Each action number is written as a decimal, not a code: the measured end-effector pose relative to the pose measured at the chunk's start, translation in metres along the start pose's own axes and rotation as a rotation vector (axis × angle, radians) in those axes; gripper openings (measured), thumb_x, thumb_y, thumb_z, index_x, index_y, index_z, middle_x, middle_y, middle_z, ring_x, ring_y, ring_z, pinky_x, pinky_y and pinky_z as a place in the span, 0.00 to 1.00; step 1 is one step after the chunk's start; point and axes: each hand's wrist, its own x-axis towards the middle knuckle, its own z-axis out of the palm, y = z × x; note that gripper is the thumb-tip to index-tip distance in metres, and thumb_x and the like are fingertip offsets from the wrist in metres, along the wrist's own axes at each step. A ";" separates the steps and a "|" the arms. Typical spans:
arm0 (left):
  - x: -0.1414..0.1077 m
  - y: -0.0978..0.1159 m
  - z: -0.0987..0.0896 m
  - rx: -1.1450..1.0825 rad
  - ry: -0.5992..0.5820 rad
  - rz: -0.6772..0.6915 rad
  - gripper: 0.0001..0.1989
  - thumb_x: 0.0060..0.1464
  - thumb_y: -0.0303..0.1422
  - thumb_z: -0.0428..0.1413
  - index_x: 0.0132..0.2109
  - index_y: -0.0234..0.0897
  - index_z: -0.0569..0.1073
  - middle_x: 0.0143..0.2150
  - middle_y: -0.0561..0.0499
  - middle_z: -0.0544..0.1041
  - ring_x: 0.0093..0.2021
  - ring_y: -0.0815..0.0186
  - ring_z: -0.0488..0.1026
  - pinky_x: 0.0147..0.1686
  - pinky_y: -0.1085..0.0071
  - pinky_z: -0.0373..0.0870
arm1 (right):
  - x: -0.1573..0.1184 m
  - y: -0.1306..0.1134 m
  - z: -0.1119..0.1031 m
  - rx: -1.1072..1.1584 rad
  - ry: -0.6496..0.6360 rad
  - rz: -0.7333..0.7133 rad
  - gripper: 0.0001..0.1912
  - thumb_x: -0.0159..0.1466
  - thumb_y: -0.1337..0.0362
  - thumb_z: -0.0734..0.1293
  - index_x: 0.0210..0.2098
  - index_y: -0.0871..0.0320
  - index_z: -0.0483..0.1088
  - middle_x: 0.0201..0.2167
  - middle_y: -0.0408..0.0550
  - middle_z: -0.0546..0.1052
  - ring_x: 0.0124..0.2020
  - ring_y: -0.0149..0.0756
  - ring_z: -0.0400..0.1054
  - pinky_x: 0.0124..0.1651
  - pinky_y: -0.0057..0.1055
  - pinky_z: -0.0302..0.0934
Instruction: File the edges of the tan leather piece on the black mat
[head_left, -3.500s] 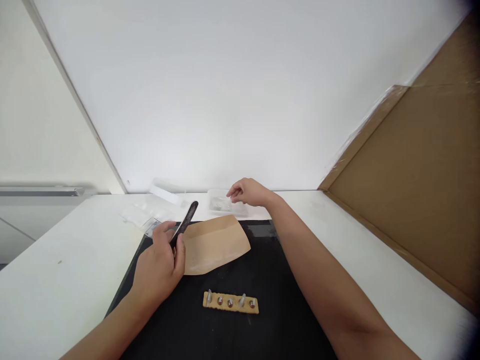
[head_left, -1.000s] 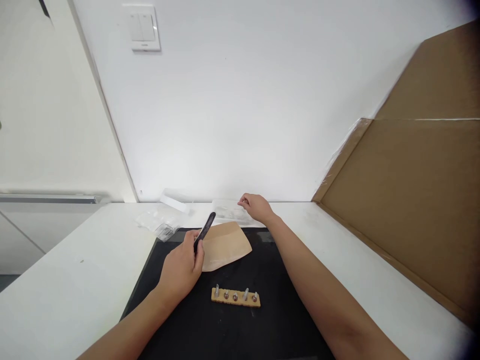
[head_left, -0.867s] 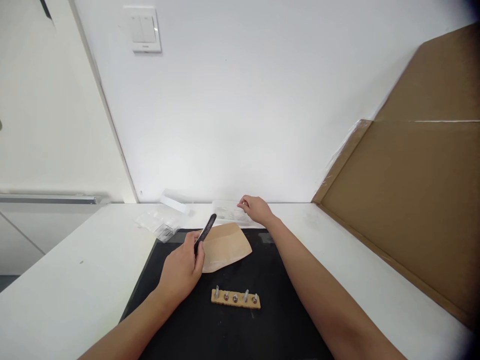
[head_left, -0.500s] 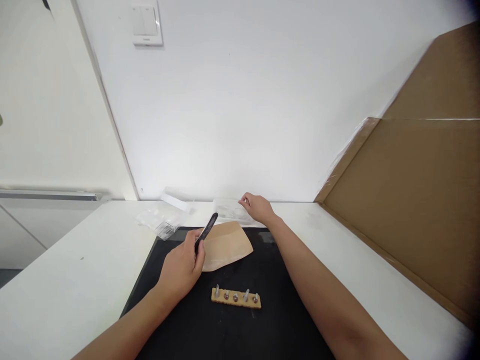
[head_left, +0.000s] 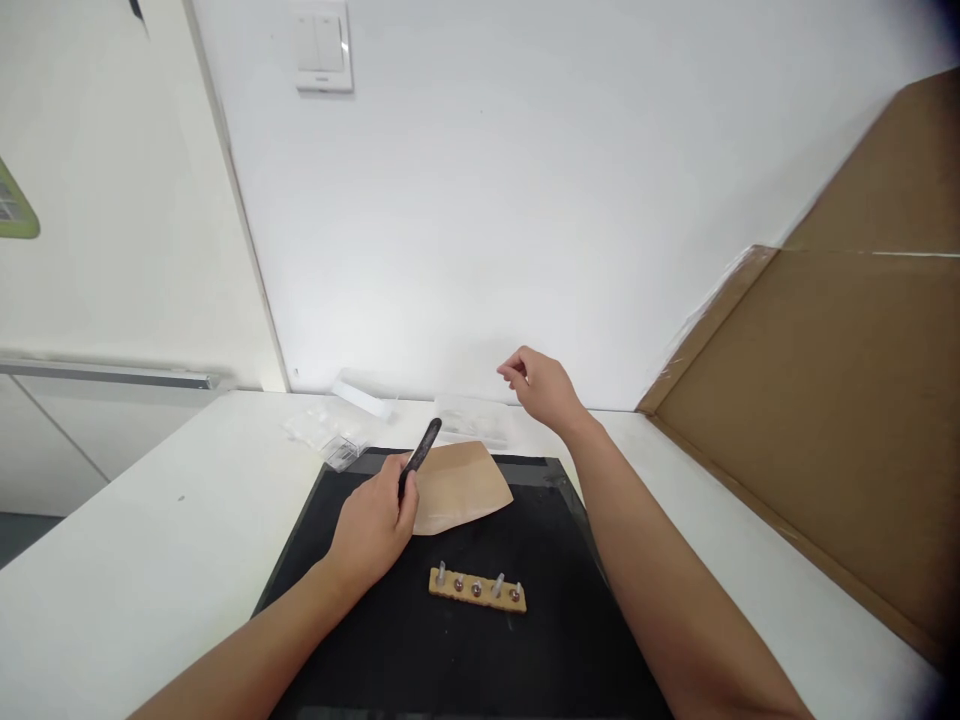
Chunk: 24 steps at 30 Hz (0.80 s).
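Note:
My left hand point(head_left: 375, 522) is closed around a slim black tool point(head_left: 421, 453), whose rounded end points up and away; its exact kind does not show. Behind that hand lies a tan sheet point(head_left: 463, 486), with its left edge partly hidden by my fingers. My right hand point(head_left: 546, 388) is raised in front of the wall, thumb and fingertips pinched together; whatever is between them is too small to make out. Nearer to me, a narrow tan strip point(head_left: 484, 604) bears a row of several small pegs and round brownish beads.
A black mat point(head_left: 480, 660) covers the middle of the white table point(head_left: 150, 550). Along the wall are a clear plastic tray point(head_left: 472, 418), a white strip point(head_left: 361, 399) and clear plastic bags point(head_left: 319, 424). A large cardboard sheet point(head_left: 825, 400) leans at the right.
My right hand has lifted up and a little right, away from the clear tray. My left hand still grips the black tool. The whole view has shifted slightly.

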 end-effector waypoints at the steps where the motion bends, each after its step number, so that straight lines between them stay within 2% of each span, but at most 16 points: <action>1: 0.000 0.000 0.000 -0.003 0.001 -0.001 0.10 0.71 0.36 0.43 0.52 0.41 0.66 0.39 0.48 0.81 0.39 0.54 0.81 0.36 0.64 0.67 | -0.001 0.000 0.000 0.005 -0.027 0.014 0.06 0.69 0.63 0.65 0.36 0.55 0.71 0.31 0.46 0.79 0.33 0.37 0.71 0.37 0.33 0.60; 4: 0.000 0.000 -0.001 -0.010 0.007 -0.005 0.10 0.71 0.36 0.43 0.51 0.40 0.67 0.39 0.48 0.81 0.39 0.54 0.81 0.36 0.64 0.68 | -0.007 -0.010 -0.003 0.060 -0.026 -0.004 0.07 0.70 0.60 0.66 0.36 0.55 0.71 0.31 0.45 0.79 0.32 0.36 0.71 0.35 0.32 0.60; 8: -0.001 0.000 -0.002 -0.025 0.007 -0.004 0.12 0.72 0.38 0.42 0.52 0.40 0.67 0.40 0.47 0.82 0.41 0.53 0.81 0.37 0.65 0.69 | -0.018 -0.048 -0.020 0.180 -0.020 -0.083 0.09 0.70 0.56 0.66 0.39 0.54 0.73 0.34 0.45 0.80 0.34 0.35 0.74 0.35 0.31 0.65; 10: -0.001 0.001 -0.002 -0.035 -0.001 0.001 0.13 0.73 0.38 0.42 0.52 0.40 0.68 0.41 0.47 0.82 0.41 0.54 0.81 0.37 0.65 0.69 | -0.027 -0.070 -0.032 0.216 -0.090 -0.118 0.10 0.71 0.55 0.66 0.43 0.54 0.74 0.35 0.44 0.80 0.26 0.31 0.71 0.30 0.31 0.66; 12: -0.002 0.002 -0.003 -0.043 -0.007 0.008 0.14 0.73 0.38 0.41 0.53 0.40 0.68 0.42 0.47 0.82 0.41 0.55 0.82 0.36 0.66 0.69 | -0.036 -0.091 -0.044 0.227 -0.128 -0.179 0.11 0.71 0.55 0.66 0.44 0.53 0.76 0.35 0.44 0.80 0.23 0.29 0.71 0.28 0.31 0.68; 16: -0.002 0.006 -0.006 -0.049 -0.011 0.021 0.16 0.74 0.39 0.39 0.55 0.42 0.69 0.43 0.48 0.82 0.40 0.57 0.82 0.36 0.67 0.69 | -0.054 -0.121 -0.055 0.253 -0.049 -0.289 0.08 0.71 0.57 0.67 0.42 0.51 0.77 0.35 0.44 0.80 0.28 0.32 0.75 0.27 0.29 0.68; 18: -0.003 0.008 -0.007 -0.043 -0.013 0.017 0.17 0.74 0.39 0.40 0.54 0.41 0.71 0.40 0.48 0.82 0.38 0.57 0.82 0.36 0.67 0.69 | -0.064 -0.125 -0.044 0.216 -0.006 -0.346 0.09 0.73 0.58 0.65 0.40 0.52 0.76 0.31 0.43 0.79 0.29 0.32 0.74 0.30 0.29 0.69; 20: -0.004 0.010 -0.008 -0.030 -0.019 0.014 0.17 0.74 0.40 0.40 0.52 0.39 0.72 0.36 0.47 0.82 0.37 0.57 0.82 0.35 0.67 0.69 | -0.077 -0.122 -0.023 0.111 -0.008 -0.422 0.11 0.74 0.58 0.63 0.37 0.53 0.73 0.31 0.44 0.78 0.31 0.33 0.74 0.35 0.30 0.69; 22: -0.005 0.011 -0.007 -0.014 -0.028 0.018 0.18 0.74 0.40 0.40 0.50 0.38 0.72 0.35 0.47 0.81 0.37 0.57 0.82 0.34 0.68 0.68 | -0.090 -0.110 0.002 0.000 -0.071 -0.528 0.09 0.75 0.61 0.62 0.40 0.54 0.72 0.35 0.46 0.79 0.34 0.34 0.74 0.37 0.30 0.68; 24: -0.007 0.013 -0.007 0.000 -0.049 0.043 0.18 0.74 0.39 0.39 0.47 0.38 0.72 0.35 0.47 0.81 0.37 0.57 0.81 0.34 0.68 0.68 | -0.102 -0.094 0.023 -0.032 -0.041 -0.560 0.07 0.75 0.64 0.61 0.42 0.55 0.71 0.36 0.46 0.78 0.36 0.35 0.74 0.37 0.30 0.68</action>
